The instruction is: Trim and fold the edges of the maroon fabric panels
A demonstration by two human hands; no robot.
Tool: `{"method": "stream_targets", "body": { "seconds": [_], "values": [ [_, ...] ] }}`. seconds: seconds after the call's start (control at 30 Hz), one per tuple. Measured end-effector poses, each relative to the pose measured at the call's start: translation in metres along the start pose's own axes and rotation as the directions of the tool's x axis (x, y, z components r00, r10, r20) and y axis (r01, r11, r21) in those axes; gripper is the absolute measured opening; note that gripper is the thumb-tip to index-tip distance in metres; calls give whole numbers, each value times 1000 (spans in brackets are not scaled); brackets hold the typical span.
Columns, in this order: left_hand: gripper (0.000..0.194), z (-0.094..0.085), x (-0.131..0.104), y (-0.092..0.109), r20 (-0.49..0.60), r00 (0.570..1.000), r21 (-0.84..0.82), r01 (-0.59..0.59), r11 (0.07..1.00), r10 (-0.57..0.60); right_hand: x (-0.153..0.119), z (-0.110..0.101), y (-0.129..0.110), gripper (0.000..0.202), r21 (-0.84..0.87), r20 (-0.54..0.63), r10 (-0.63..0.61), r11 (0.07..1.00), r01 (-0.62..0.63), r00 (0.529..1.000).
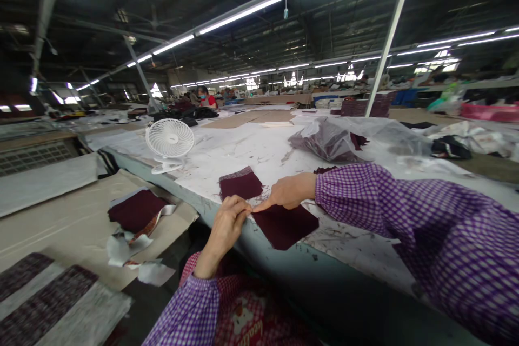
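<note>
A dark maroon cloth piece (286,226) lies at the front edge of the white table, one corner hanging a little over it. My left hand (229,221) is closed in a pinch at the cloth's left corner; what sits between the fingertips is too small to make out. My right hand (288,192) rests on the cloth's upper edge, index finger stretched toward the same corner and nearly touching the left fingertips, the other fingers curled under. Just behind the hands lies another maroon piece (241,184) with a greyish speckled strip along its top.
A white fan (170,139) stands at the table's left edge. Clear plastic bags (324,140) with dark cloth lie behind my right arm. On a lower surface at left are maroon cloth (138,210) and scraps. A person (206,98) in red is far back.
</note>
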State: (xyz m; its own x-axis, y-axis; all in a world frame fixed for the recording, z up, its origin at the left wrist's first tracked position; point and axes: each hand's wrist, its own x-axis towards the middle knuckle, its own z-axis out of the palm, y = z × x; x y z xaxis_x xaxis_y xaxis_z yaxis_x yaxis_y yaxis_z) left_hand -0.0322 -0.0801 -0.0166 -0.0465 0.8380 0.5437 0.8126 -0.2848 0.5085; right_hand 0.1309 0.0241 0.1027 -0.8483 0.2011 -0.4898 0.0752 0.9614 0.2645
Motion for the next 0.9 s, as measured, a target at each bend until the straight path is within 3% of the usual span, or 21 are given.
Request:
{"method": "stream_targets", "body": {
  "seconds": [0.1,0.23,0.33,0.47,0.57,0.7,0.8,0.9],
  "values": [
    [19,-6,-3,-7,37,999,-46,-24,999,25,-3,10,-6,65,-68,-82,1,998,-6,997],
    [22,-9,-6,-10,0,999,-89,47,995,-47,-4,28,-4,62,-87,-241,11,996,-33,970],
    [28,-5,-8,-2,-41,999,-15,12,1000,-13,-1,35,7,60,26,-287,127,992,-125,950],
    [28,4,-15,9,-24,994,195,-99,976,105,8,38,28,61,274,-209,218,949,-157,953],
    [29,6,-20,8,-23,993,251,-106,962,115,17,43,37,54,432,-208,181,899,-76,961],
    [27,2,-16,1,2,997,198,-78,977,79,12,41,36,22,502,-337,74,858,113,939],
    [28,0,-6,1,-27,999,26,-36,999,37,-10,33,39,18,547,-461,63,806,227,885],
    [33,0,6,6,-84,996,-91,-4,996,-3,-44,28,50,21,601,-503,94,753,269,859]
  ]
}}
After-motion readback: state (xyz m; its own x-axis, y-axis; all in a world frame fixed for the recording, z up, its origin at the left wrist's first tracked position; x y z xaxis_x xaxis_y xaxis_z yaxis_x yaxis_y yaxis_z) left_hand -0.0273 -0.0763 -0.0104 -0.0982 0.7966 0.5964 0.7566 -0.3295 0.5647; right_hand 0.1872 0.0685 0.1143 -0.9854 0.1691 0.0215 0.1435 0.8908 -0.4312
